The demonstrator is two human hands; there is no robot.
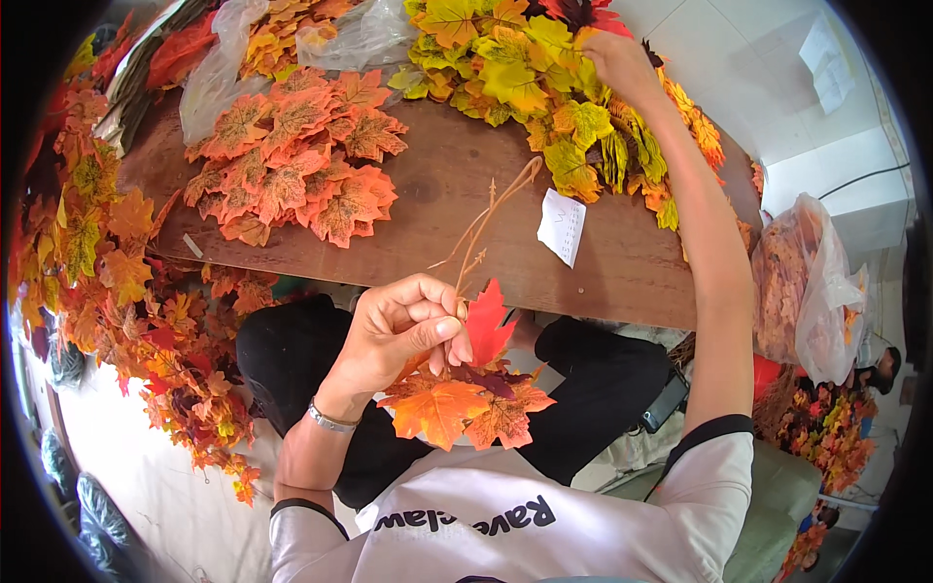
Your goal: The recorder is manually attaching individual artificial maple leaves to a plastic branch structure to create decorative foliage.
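My left hand (413,330) pinches the brown stem of an artificial maple leaf spray (442,413) above my lap. Orange and dark maroon leaves hang below the fingers, and a red leaf (489,321) stands beside the thumb. The thin bare stem (498,206) rises past the table edge, with short side twigs and a bent tip. Far to the right, my right hand (622,68) reaches to the pile of yellow-green leaves (515,78), near some red ones. Its fingers are curled together at the leaves; what they hold, if anything, is hidden.
A pile of coral-orange leaves (301,146) lies on the brown table (437,165), near clear plastic bags (219,73). A white paper slip (561,227) lies near the stem. Leaf garlands (126,253) hang at left. A filled plastic bag (807,291) stands at right.
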